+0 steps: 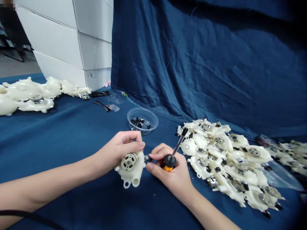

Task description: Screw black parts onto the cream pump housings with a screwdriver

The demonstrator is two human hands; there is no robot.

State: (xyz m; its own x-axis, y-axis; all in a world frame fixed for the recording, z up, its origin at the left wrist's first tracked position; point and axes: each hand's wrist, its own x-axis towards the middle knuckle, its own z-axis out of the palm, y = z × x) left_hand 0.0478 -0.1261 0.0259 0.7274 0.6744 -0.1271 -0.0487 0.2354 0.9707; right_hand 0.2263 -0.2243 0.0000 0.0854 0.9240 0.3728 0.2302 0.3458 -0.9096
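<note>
One white motor casing (131, 167) is gripped in the left hand (118, 150) at centre; a screwdriver (177, 149) and small black piece (147, 158) are pinched by the right hand (169, 171). A bowl (153, 118) is set at twelve o'clock.

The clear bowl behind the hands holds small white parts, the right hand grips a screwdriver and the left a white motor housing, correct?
Not quite: in the head view the small parts in the clear bowl are black, not white. The right hand does grip a screwdriver, the left hand a white motor housing.
</note>
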